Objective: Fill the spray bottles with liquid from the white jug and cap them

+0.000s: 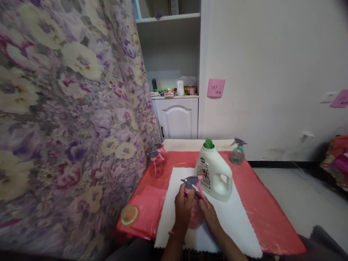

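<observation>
A pink spray bottle (196, 216) with a grey spray head (191, 180) is held above the near part of a white cloth (170, 221), which is spread over the red covering (268, 224) of the table. The collar under the head is gripped by the left hand (184, 206), with the thumb laid against it; the bottle's other side is clasped by the right hand (208, 210), its fingers curled near the pink trigger (200, 189). Just beyond, a pale handled jug (221, 168) is stood on the cloth, with green showing at its mouth. Two more pink spray bottles (156, 169) are placed by the floral curtain (89, 145), and a teal spray bottle (237, 156) is set at the far right. A round lid-like object (129, 216) is seen at the near left.
</observation>
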